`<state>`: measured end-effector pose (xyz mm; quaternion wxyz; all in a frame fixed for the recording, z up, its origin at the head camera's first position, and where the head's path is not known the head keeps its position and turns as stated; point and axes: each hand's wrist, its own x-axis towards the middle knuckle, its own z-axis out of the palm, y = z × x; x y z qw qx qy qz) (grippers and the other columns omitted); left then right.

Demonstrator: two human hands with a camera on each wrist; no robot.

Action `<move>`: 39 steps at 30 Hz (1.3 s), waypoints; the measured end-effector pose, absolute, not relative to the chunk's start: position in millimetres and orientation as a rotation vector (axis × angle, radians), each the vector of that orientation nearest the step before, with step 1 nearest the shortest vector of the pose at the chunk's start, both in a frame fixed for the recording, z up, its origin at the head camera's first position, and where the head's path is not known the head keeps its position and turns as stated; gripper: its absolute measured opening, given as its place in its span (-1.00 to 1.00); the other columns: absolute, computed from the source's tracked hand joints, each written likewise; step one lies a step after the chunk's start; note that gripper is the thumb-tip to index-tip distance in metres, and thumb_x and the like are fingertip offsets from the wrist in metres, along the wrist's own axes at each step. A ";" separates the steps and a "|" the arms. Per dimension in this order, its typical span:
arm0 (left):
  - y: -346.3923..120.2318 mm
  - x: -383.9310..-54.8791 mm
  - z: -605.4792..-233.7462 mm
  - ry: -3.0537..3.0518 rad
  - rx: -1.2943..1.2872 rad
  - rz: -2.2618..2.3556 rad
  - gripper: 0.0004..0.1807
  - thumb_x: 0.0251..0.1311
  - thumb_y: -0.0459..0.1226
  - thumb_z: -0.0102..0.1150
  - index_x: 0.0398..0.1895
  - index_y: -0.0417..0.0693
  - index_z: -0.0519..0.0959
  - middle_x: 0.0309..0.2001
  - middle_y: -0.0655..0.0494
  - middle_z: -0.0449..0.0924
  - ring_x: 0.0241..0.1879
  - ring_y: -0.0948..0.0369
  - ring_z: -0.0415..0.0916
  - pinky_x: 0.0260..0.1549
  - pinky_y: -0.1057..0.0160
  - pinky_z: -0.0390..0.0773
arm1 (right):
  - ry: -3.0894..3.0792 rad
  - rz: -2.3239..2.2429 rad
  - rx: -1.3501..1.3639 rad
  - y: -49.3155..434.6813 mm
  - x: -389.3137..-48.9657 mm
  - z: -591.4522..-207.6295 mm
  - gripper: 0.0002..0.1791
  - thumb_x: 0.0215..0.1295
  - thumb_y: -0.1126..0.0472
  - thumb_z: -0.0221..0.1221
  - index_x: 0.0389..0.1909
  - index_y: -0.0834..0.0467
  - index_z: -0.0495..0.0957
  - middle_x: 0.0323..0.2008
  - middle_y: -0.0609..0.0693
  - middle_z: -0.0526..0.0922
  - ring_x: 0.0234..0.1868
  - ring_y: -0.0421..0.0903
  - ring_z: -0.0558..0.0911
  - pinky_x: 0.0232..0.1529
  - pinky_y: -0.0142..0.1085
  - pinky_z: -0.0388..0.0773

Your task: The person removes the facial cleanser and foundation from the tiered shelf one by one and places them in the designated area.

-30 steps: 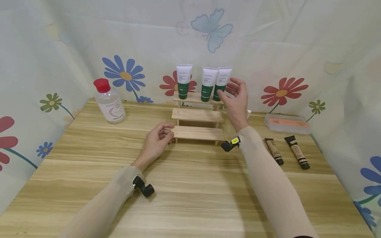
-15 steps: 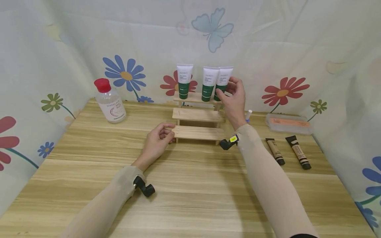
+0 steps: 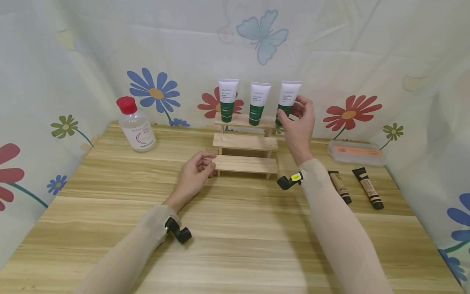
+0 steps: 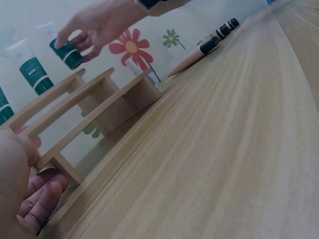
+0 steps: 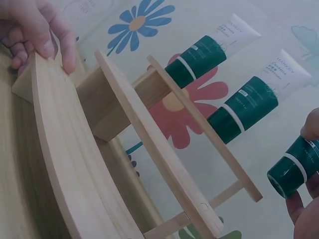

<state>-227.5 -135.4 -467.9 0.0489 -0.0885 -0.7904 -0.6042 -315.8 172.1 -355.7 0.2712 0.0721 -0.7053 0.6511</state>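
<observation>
A three-tier wooden display stand point(image 3: 245, 141) faces me on the table. Two white-and-green squeeze tubes stand on its top tier: one at the left end point(image 3: 228, 98), the other near the middle point(image 3: 260, 102). My right hand point(image 3: 300, 128) pinches a third squeeze tube point(image 3: 290, 93) between thumb and fingers, cap down, by the top tier's right end. In the right wrist view this held tube point(image 5: 291, 167) is apart from the tier. With thumb and fingers, my left hand point(image 3: 194, 173) grips the left end of the lowest tier; the left wrist view shows fingers point(image 4: 47, 199) beneath it.
At the left stands a clear bottle point(image 3: 137, 132) with a red cap. Two beige-and-black tubes, one nearer point(image 3: 340, 188) and one further right point(image 3: 367, 188), lie right of my forearm. Behind them is a flat clear plastic case point(image 3: 356, 153). A flowered curtain point(image 3: 312, 53) closes off the back.
My right hand first shifts slightly left, then moves right with its tube, opening a gap from the middle tube. The left hand stays on the stand.
</observation>
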 end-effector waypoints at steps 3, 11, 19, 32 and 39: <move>-135.1 -227.3 -467.5 -2.407 -0.269 -1.843 -0.71 0.65 -0.24 0.27 0.31 -0.02 0.67 -0.08 -0.15 0.78 -0.14 -0.06 0.77 -0.15 0.23 0.82 | -1.881 1.754 0.191 176.6 -306.4 -355.9 -0.46 0.48 0.27 0.44 0.39 0.06 0.51 0.17 0.01 0.63 0.15 -0.06 0.64 0.15 -0.25 0.69; -134.9 -227.9 -468.1 -2.405 -0.273 -1.838 -0.71 0.65 -0.25 0.26 0.31 -0.03 0.67 -0.08 -0.15 0.78 -0.15 -0.07 0.77 -0.16 0.26 0.80 | -1.821 1.806 0.178 187.9 -277.5 -359.2 -0.47 0.46 0.32 0.43 0.38 0.06 0.53 0.14 0.00 0.63 0.14 -0.04 0.63 0.09 -0.32 0.71; -135.5 -230.3 -470.9 -2.400 -0.280 -1.842 -0.72 0.65 -0.23 0.27 0.30 -0.03 0.67 -0.08 -0.15 0.78 -0.15 -0.06 0.78 -0.17 0.26 0.81 | -1.810 1.814 0.195 202.0 -249.5 -363.3 -0.47 0.47 0.35 0.42 0.40 0.10 0.55 0.14 0.00 0.64 0.13 -0.02 0.63 0.09 -0.33 0.69; -136.3 -228.8 -470.1 -2.404 -0.289 -1.823 -0.71 0.65 -0.23 0.27 0.31 -0.02 0.68 -0.09 -0.14 0.78 -0.16 -0.06 0.78 -0.18 0.25 0.80 | -1.857 1.767 0.088 226.3 -223.4 -363.5 -0.43 0.48 0.32 0.44 0.43 0.01 0.54 0.21 -0.02 0.63 0.18 -0.04 0.60 0.14 -0.31 0.62; -135.9 -229.2 -470.4 -2.404 -0.288 -1.819 -0.72 0.65 -0.22 0.27 0.31 -0.01 0.68 -0.09 -0.14 0.79 -0.17 -0.06 0.78 -0.18 0.25 0.80 | -1.832 1.736 0.065 246.6 -210.8 -357.2 -0.42 0.45 0.37 0.44 0.42 0.06 0.57 0.16 -0.01 0.64 0.13 -0.04 0.61 0.08 -0.39 0.65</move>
